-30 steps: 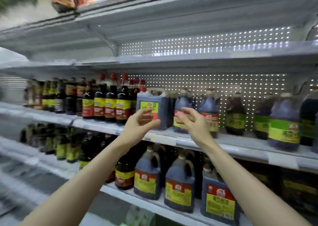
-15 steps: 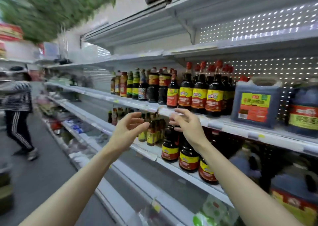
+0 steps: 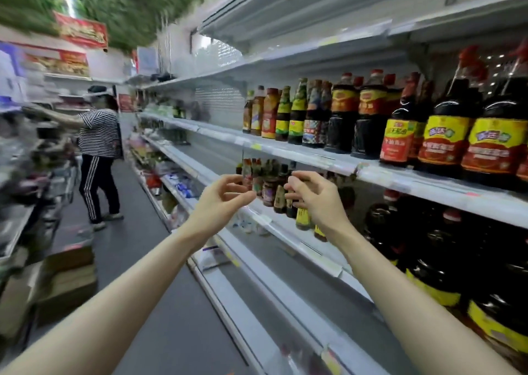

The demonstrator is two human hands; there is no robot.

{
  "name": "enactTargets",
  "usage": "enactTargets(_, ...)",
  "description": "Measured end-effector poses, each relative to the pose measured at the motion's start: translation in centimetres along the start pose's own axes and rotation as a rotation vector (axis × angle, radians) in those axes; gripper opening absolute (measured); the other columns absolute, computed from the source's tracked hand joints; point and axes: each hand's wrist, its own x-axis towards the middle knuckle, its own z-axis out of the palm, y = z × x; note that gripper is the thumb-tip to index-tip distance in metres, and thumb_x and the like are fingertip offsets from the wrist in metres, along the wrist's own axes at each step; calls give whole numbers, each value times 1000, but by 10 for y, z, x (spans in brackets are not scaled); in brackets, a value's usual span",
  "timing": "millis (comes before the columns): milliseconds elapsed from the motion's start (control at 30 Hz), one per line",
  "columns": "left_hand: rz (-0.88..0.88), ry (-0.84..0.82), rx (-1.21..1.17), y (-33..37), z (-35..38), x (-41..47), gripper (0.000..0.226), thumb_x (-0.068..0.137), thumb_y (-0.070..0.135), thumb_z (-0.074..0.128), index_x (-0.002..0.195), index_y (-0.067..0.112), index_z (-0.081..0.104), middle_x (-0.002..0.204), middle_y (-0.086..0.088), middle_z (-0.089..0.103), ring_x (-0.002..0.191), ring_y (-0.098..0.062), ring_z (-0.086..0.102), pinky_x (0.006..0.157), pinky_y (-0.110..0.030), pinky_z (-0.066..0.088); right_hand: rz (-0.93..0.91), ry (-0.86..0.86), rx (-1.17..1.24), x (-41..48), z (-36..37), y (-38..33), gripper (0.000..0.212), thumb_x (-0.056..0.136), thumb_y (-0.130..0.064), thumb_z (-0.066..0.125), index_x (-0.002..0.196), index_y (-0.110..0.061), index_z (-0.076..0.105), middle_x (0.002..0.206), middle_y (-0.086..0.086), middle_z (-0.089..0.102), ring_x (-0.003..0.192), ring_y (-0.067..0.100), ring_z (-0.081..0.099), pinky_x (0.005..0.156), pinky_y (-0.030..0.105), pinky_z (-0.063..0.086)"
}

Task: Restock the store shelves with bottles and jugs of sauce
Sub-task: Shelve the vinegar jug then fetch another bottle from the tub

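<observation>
Left hand and right hand hover mid-frame, loosely curled, holding nothing. Small sauce bottles just behind them are blurred and partly hidden. Larger dark sauce bottles stand upper right, cut off at the edge.

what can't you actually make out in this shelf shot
Head view only.
Small brown glass bottles: partly hidden behind the right hand.
Tall dark sauce bottles with yellow-and-red labels: the print is too blurred to read.
Large dark jugs at lower right: cut off by the frame edge.
Brown cardboard boxes at left: smeared by motion blur.
</observation>
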Motion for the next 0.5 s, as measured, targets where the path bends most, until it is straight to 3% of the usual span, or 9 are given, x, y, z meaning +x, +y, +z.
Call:
enactTargets(133,-6,-62,22,-51,-6,69,45,87,27,68,128,18,54,111,3,65,100,-6,63,74,-17,50,32,16,-16,60,28,47,26,94,-26,60,117,-13,61,95,1,71,85,15,69,74,27,56)
enactTargets(233,-11,-101,17,-82,-13,123,44,87,25,67,128,17,53,111,2,65,100,-7,63,77,-18,50,62,39,-28,103,47,76,23,94,-26,60,114,-15,62,89,-5,70,77,5,69,79,33,56)
enactTargets(333,-31,-145,0,-117,-13,169,40,88,25,67,125,20,53,107,5,65,95,-2,63,76,-17,51,94,55,-55,141,61,107,22,94,-25,60,113,-15,62,87,-10,70,75,-1,68,78,31,55)
enactTargets(500,-98,-246,-48,-190,-3,232,41,86,30,68,124,23,55,109,4,66,100,-6,63,80,-24,53,199,119,-98,182,79,167,23,94,-26,61,113,-14,62,93,-4,71,83,11,68,79,28,54)
